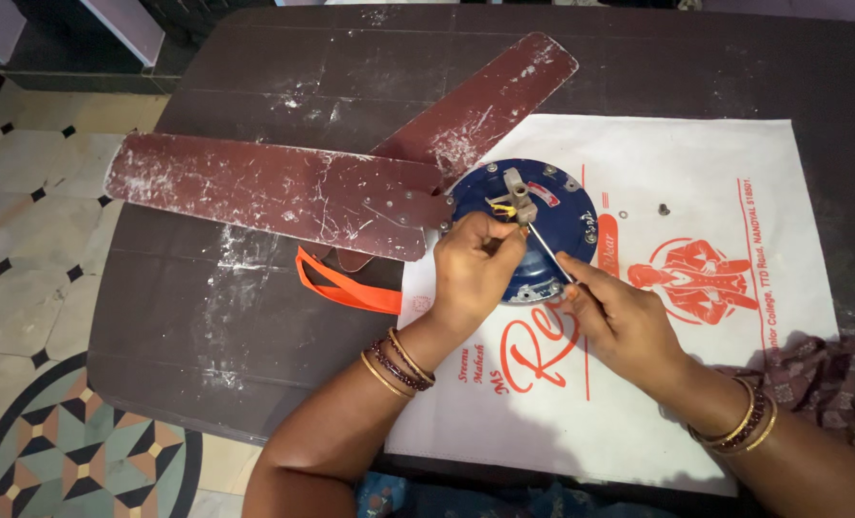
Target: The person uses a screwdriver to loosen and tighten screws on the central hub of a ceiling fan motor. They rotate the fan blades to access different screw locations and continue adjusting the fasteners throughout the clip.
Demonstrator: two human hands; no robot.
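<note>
Ceiling fan motor housing [543,225], dark blue and round, lies on a white printed cloth bag [696,384] spread over the dark brown desk [207,326]. Two maroon fan blades are on it: one [264,187] runs left, the other [490,96] points up and away. Both are scratched and dusty.

Left hand [475,273] rests on the near-left rim of the housing, fingers curled at the grey centre terminal block [521,192], where yellow wires [502,207] show. Its grip appears clenched on the wires or a small part there; exactly what is pinched I cannot tell.

Right hand [619,321] is closed around the handle end of a thin screwdriver [547,251]. The shaft slants up-left, tip at the terminal block just beside the left fingertips.

Judgement on technique: the shaft is strongly tilted, so the tip could slip off the screw head toward the left fingers; a more upright angle with steady downward pressure would seat it better. The left hand serves well as a brace against the housing turning on the cloth.

A small loose nut or bolt [664,208] and a washer [622,215] lie on the bag to the right of the housing, well apart from both hands. An orange strap [346,288] shows from under the left blade.
</note>
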